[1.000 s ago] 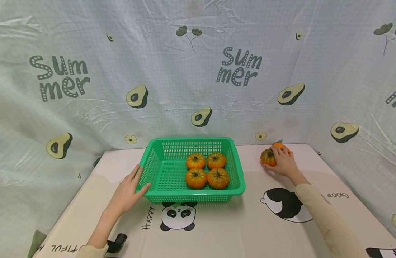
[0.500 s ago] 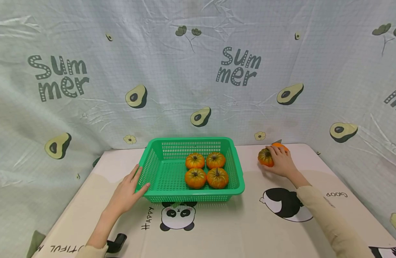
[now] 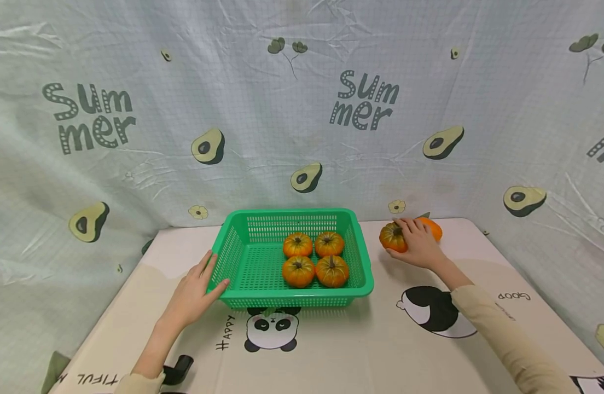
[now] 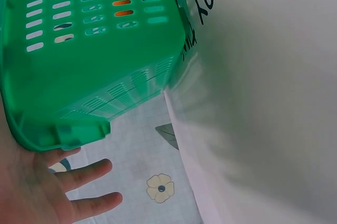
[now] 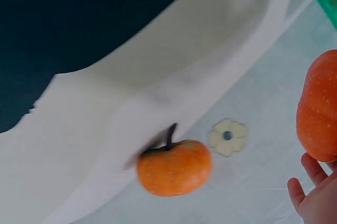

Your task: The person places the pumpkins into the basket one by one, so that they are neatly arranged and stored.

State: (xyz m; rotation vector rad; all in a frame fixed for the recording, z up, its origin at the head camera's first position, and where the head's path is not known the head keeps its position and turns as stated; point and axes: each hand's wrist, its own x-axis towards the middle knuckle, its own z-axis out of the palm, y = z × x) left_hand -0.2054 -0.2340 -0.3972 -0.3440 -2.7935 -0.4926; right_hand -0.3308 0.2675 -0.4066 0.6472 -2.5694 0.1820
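My right hand (image 3: 420,244) grips a green-and-orange pumpkin (image 3: 392,237), just right of the basket; its orange underside shows in the right wrist view, lifted off the table. Behind that hand sits another orange pumpkin (image 3: 434,229), seen in the right wrist view with a dark stem. My left hand (image 3: 191,295) rests on the left rim of a green plastic basket (image 3: 292,294), its fingers extended outside the wall in the left wrist view. Several ribbed pumpkins (image 3: 332,272) are grouped in the basket's right half, stems up.
A pale printed cloth covers the table (image 3: 351,350). Behind it hangs a white curtain (image 3: 262,109) with avocado and lettering prints. A dark blurred shape (image 5: 79,18) fills the upper left of the right wrist view.
My right hand has moved left with the pumpkin, away from the orange one, which is now less covered. The left hand and the basket have stayed in place.
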